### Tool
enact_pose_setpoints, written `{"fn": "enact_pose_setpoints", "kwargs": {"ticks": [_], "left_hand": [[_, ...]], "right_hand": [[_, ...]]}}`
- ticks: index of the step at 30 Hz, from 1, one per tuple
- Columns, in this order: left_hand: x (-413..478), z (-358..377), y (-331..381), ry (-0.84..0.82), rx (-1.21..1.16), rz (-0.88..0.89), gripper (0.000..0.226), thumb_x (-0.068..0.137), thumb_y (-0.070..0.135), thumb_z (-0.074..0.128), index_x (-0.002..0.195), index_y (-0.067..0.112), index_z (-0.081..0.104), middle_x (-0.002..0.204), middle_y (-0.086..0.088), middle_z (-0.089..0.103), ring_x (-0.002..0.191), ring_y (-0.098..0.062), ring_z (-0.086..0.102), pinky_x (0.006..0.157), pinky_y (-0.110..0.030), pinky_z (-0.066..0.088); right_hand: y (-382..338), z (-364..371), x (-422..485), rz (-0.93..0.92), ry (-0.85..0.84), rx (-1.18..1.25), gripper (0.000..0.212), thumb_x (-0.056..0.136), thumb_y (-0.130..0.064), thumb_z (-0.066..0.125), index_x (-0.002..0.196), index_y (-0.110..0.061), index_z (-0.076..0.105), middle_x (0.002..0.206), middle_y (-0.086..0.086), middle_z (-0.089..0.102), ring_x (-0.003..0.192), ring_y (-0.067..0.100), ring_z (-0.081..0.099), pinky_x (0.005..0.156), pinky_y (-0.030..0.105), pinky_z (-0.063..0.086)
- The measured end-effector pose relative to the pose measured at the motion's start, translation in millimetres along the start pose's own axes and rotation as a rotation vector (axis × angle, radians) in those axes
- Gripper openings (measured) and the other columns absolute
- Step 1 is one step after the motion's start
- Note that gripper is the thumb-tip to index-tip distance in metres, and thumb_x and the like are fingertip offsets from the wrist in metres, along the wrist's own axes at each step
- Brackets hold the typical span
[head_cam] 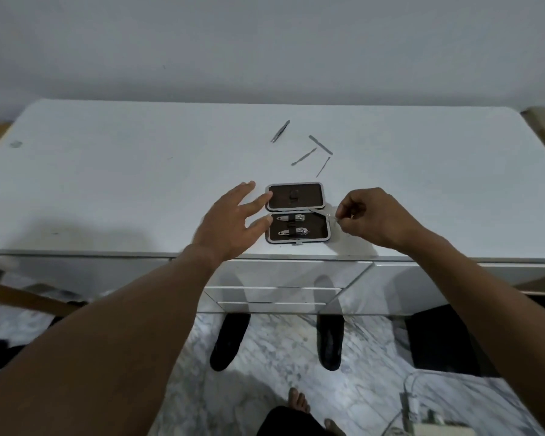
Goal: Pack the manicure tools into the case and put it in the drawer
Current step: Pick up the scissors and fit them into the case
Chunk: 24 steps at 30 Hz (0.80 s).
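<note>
White counter (107, 184): the open case (297, 214) lies at its front edge. Left hand (230, 225) spread, steadying it; right hand (370, 217) pinches a thin tool (333, 217). Pushing carelessly could nudge the case off the edge.

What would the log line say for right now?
case: open, two clippers strapped in | left hand: steadies case | right hand: pinches thin tool at case's edge | four tools loose on table
</note>
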<state>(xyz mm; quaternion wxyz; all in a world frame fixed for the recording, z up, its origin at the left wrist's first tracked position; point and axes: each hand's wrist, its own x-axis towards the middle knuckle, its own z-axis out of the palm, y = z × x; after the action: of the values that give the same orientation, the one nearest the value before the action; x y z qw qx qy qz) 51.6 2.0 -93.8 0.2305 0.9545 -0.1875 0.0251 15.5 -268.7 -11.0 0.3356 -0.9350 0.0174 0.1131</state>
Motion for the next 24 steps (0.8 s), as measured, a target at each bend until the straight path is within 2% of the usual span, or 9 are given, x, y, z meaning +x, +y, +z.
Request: {"fn": "enact_pose_setpoints", "kwargs": {"ticks": [4, 7, 9, 11, 15, 18, 24], "left_hand": [[0.6, -2.8, 1.2, -0.048, 0.050, 0.038, 0.052, 0.096, 0.052, 0.044, 0.145, 0.036, 0.038, 0.157, -0.001, 0.029, 0.145, -0.017, 0.021, 0.115, -0.032, 0.019], [2.3, -8.7, 1.5, -0.093, 0.110, 0.136, 0.060, 0.095, 0.058, 0.030, 0.147, 0.029, 0.036, 0.156, -0.010, 0.031, 0.144, -0.025, 0.024, 0.114, -0.031, 0.016], [2.8, -12.0, -1.9, -0.108, 0.233, 0.170, 0.066, 0.093, 0.063, 0.017, 0.150, 0.031, 0.029, 0.157, -0.009, 0.029, 0.145, -0.024, 0.025, 0.116, -0.045, 0.018], [2.0, -11.8, -5.8, -0.124, 0.330, 0.144, 0.067, 0.091, 0.068, 0.008, 0.151, 0.039, 0.019, 0.160, -0.001, 0.022, 0.147, -0.017, 0.017, 0.115, -0.058, 0.013], [3.6, -10.3, -9.5, -0.141, 0.251, 0.117, 0.067, 0.088, 0.074, 0.014, 0.149, 0.046, 0.014, 0.161, 0.005, 0.016, 0.148, -0.011, 0.009, 0.117, -0.056, 0.008], [3.7, -9.8, -11.4, -0.122, 0.246, 0.133, 0.072, 0.085, 0.078, 0.017, 0.149, 0.046, 0.015, 0.161, 0.004, 0.018, 0.148, -0.012, 0.010, 0.117, -0.056, 0.009], [4.8, -9.1, -11.7, -0.113, 0.219, 0.113, 0.074, 0.084, 0.079, 0.019, 0.149, 0.045, 0.017, 0.161, 0.006, 0.018, 0.147, -0.011, 0.010, 0.118, -0.054, 0.008]], "right_hand": [[3.8, 3.4, -4.3, -0.044, 0.020, -0.134, 0.009, 0.079, -0.012, 0.068, 0.084, -0.019, 0.064, 0.088, 0.003, 0.069, 0.077, 0.018, 0.061, 0.071, 0.023, 0.043], [4.7, 3.7, -4.5, -0.092, 0.038, -0.215, 0.008, 0.082, -0.012, 0.066, 0.089, -0.014, 0.065, 0.092, 0.006, 0.070, 0.080, 0.023, 0.063, 0.073, 0.025, 0.046], [5.3, 5.0, -4.5, -0.116, 0.051, -0.253, 0.009, 0.084, -0.013, 0.064, 0.093, -0.011, 0.065, 0.091, 0.010, 0.071, 0.082, 0.028, 0.064, 0.073, 0.029, 0.050], [6.8, 6.2, -4.7, -0.140, 0.062, -0.299, 0.011, 0.086, -0.015, 0.064, 0.095, -0.009, 0.065, 0.090, 0.012, 0.071, 0.083, 0.030, 0.064, 0.072, 0.031, 0.050], [8.5, 6.6, -2.0, -0.155, 0.077, -0.348, 0.013, 0.085, -0.018, 0.066, 0.094, -0.008, 0.068, 0.088, 0.013, 0.074, 0.084, 0.031, 0.065, 0.074, 0.034, 0.053], [7.4, 5.9, 1.4, -0.179, 0.094, -0.377, 0.012, 0.083, -0.017, 0.068, 0.089, -0.008, 0.072, 0.090, 0.011, 0.072, 0.081, 0.028, 0.066, 0.072, 0.030, 0.049], [-2.0, 4.3, -6.8, -0.230, 0.068, -0.429, 0.011, 0.082, -0.023, 0.065, 0.086, -0.020, 0.073, 0.102, 0.001, 0.065, 0.085, 0.024, 0.064, 0.075, 0.033, 0.051]]}}
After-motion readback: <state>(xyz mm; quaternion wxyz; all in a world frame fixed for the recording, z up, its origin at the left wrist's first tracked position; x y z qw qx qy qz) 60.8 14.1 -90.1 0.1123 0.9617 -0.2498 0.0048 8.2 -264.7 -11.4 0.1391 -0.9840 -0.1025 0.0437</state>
